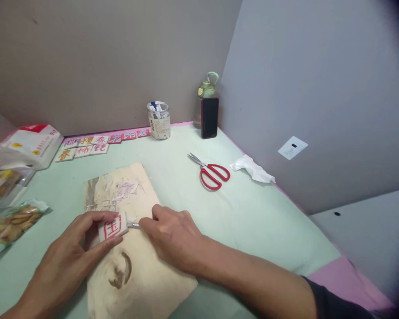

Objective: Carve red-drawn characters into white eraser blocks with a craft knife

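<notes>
My left hand (pixel 71 248) pinches a small white block with a red character (pixel 113 228) between thumb and fingers, holding it down on a beige sheet (pixel 142 279). My right hand (pixel 173 235) is closed around a thin metal-tipped tool (pixel 133 224) whose tip touches the block's right edge. Pale shavings (pixel 119 192) lie scattered on the sheet just beyond the block.
Red-handled scissors (pixel 211 173) and a crumpled tissue (pixel 252 168) lie to the right. Carved blocks with characters (pixel 93 144) line the back wall, beside a jar (pixel 158 119), a phone (pixel 209 117) and a bottle (pixel 208 86). Snack packets (pixel 11 219) and a white pack (pixel 28 144) sit at left.
</notes>
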The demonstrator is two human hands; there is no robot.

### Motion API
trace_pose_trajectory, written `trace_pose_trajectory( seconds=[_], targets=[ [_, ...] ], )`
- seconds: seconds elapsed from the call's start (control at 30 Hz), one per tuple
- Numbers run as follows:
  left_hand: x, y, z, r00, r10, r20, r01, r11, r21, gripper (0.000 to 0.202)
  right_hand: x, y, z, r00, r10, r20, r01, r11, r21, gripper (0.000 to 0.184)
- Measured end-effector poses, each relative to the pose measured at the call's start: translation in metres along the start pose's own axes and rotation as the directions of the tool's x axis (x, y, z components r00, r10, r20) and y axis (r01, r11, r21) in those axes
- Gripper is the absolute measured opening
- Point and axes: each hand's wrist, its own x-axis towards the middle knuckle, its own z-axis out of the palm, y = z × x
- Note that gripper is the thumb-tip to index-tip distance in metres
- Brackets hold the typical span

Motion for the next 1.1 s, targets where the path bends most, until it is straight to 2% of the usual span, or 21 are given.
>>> trace_pose_trajectory(
  seconds=[0.6,1.1],
  targets=[
    [0.0023,-0.0008,0.0011,1.000,-0.018,0.006,0.018,1.000,0.010,0.046,0.0022,-0.0019,0.0004,1.000,0.023,0.006,-0.023,1.000,0.002,0.025],
    [-0.0004,0.0023,0.0022,0.985,-0.145,0.091,0.151,0.987,-0.056,0.052,0.0039,-0.0035,0.0033,0.999,0.042,0.006,-0.042,0.999,0.004,0.023]
  ],
)
